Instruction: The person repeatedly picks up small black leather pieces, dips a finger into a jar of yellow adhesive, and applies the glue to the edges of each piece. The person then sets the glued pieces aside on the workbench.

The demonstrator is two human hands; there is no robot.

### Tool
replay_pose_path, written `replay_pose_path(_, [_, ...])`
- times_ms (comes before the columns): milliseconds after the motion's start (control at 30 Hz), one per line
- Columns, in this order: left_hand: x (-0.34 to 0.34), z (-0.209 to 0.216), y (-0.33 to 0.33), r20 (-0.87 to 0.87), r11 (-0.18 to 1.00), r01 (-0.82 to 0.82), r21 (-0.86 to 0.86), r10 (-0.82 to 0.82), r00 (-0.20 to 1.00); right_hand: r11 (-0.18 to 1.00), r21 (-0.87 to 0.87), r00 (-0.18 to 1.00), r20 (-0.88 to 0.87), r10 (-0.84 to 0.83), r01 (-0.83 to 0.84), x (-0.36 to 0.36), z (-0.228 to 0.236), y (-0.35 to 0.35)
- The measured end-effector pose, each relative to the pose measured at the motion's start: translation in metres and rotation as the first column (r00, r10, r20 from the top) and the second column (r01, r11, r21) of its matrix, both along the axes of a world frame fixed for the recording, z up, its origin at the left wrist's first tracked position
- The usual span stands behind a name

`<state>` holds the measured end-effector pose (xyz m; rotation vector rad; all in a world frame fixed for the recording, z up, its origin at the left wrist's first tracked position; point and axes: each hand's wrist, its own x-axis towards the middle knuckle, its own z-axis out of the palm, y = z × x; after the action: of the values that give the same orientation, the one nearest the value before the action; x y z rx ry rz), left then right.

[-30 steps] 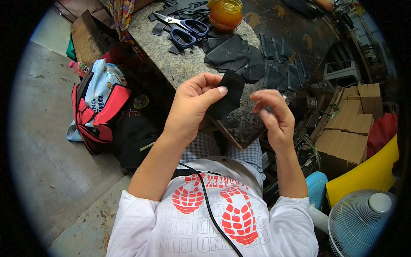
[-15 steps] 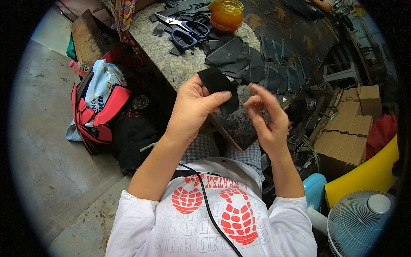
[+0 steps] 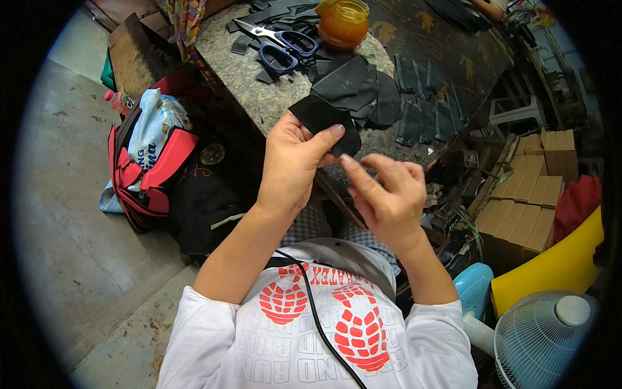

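Note:
My left hand (image 3: pixel 293 159) pinches a flat black piece of leather-like material (image 3: pixel 315 117) between its thumb, which lies on top, and the fingers behind. The piece is held up just over the near edge of the work table. Close to its lower edge is my right hand (image 3: pixel 389 198), index finger stretched out and the other fingers loosely bent apart. Whether that fingertip touches the piece I cannot tell. Beyond the hands lies a pile of similar dark cut pieces (image 3: pixel 353 84). Several narrow folded dark strips (image 3: pixel 427 120) are laid out to its right.
On the table's stone top (image 3: pixel 227 61) rest blue-handled scissors (image 3: pixel 277 50) beside an open jar of amber stuff (image 3: pixel 343 26). A bag with red straps (image 3: pixel 155 172) stands at the left. Brown cartons (image 3: pixel 521 207) and a fan (image 3: pixel 544 340) are on the right.
My right hand has come down and to the left, toward the lower edge of the black piece. My left hand has shifted slightly left, still gripping the piece.

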<state>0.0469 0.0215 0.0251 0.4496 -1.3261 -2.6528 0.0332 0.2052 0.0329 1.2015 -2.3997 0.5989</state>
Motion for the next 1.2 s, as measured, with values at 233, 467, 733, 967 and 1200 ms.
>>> replay_pose_path(233, [0.0, 0.001, 0.004, -0.001, 0.998, -0.014, -0.063, 0.014, 1.0, 0.996, 0.031, 0.986, -0.146, -0.083, 0.088, -0.006, 0.005, 0.001])
replay_pose_path(467, [0.001, 0.001, 0.003, -0.008, 0.998, -0.013, -0.067, 0.013, 1.0, 0.999, -0.033, 0.999, 0.034, 0.012, -0.011, -0.006, 0.005, 0.012])
replay_pose_path(733, [0.009, 0.003, 0.024, -0.002, 0.882, 0.234, -0.408, -0.258, 0.966, 0.828, -0.554, 0.793, 0.541, 0.282, 0.083, -0.022, 0.009, 0.006])
replay_pose_path(967, [0.005, 0.001, 0.002, -0.178, 0.712, -0.147, -0.687, 0.031, 0.984, 0.77, -0.55, 0.829, 0.557, 0.051, 0.322, -0.115, 0.016, 0.048])
replay_pose_path(1200, [-0.017, -0.019, -0.01, -0.513, 0.085, -0.511, -0.855, -0.003, 0.858, 0.709, -0.343, 0.751, 0.527, -0.398, 0.616, -0.261, -0.001, 0.101])
